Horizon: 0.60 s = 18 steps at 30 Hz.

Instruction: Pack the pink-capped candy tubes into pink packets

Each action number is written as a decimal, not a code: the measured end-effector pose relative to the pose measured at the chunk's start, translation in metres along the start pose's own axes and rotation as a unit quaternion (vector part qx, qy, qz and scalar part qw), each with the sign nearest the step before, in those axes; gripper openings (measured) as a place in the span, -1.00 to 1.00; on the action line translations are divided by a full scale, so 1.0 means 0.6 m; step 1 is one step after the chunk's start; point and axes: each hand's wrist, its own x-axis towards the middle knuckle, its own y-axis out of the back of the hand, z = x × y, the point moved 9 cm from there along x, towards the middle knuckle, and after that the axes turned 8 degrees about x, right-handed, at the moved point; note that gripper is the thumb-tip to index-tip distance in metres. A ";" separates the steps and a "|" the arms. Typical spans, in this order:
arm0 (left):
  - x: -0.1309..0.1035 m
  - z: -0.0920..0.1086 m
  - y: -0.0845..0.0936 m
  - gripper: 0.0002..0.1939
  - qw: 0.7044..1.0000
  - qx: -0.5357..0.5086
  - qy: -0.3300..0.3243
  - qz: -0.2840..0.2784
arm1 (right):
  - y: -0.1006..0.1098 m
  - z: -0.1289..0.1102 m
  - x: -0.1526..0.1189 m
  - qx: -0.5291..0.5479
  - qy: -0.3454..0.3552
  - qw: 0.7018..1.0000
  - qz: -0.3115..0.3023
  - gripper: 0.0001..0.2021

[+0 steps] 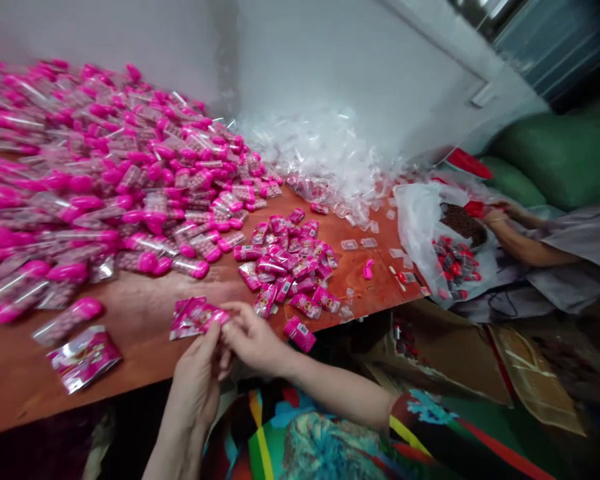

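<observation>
Both my hands meet over the near edge of the table. Between the thumb and fingers of my left hand [200, 377] is a small shiny pink printed packet [213, 316], which looks folded or rolled. My right hand [253, 339] pinches the same packet at its right end, with some fingers hidden behind it. Just left of my fingers is another pink packet [183, 320]; whether it is joined to the held one I cannot tell. Beyond my right hand lies a pile of similar rolled pink packets [295, 263]. One flat pink packet [85, 357] rests further left.
A large heap of clear tubes with pink caps [130, 167] covers the table's left and back. Clear plastic pieces [325, 147] are piled against the wall. At right, another person's arm [525, 237] reaches over a white bag [415, 220] holding red-and-black items. A cardboard box [440, 353] stands below.
</observation>
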 end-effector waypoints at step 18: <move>-0.006 -0.010 -0.008 -0.68 0.995 -0.078 0.017 -0.067 | 0.011 -0.025 -0.023 -0.095 0.061 0.993 0.032 -0.65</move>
